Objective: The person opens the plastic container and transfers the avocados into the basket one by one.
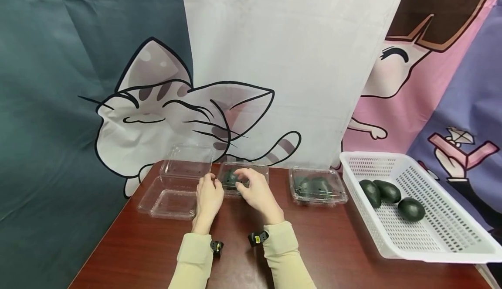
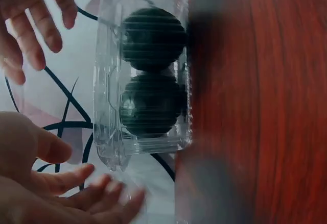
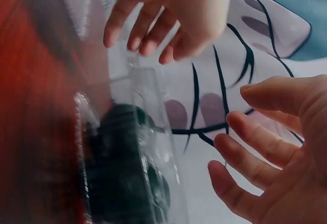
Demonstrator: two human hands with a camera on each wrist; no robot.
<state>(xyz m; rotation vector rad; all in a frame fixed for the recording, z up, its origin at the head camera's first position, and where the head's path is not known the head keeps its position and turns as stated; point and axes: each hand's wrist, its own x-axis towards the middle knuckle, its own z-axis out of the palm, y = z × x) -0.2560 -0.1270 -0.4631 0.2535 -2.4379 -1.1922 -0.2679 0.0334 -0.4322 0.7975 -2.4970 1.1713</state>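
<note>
In the head view, a clear plastic clamshell box (image 1: 263, 172) stands at the back of the table, with its lid down. The left wrist view shows two dark green avocados (image 2: 153, 39) side by side inside it. My left hand (image 1: 209, 196) is by the box's left end, its fingers loosely bent and nothing in them. In front of the box's right part is my right hand (image 1: 256, 193), fingers apart and slightly curved around air, partly covering the box. Left of my left hand lies an empty clamshell box (image 1: 172, 204) with its lid (image 1: 187, 161) raised.
Another lidded clamshell box (image 1: 317, 188) with avocados stands to the right. Beyond it, a white perforated basket (image 1: 382, 236) holds several loose avocados (image 1: 411, 209). A printed cloth (image 1: 306, 71) hangs right behind the wooden table (image 1: 235, 245).
</note>
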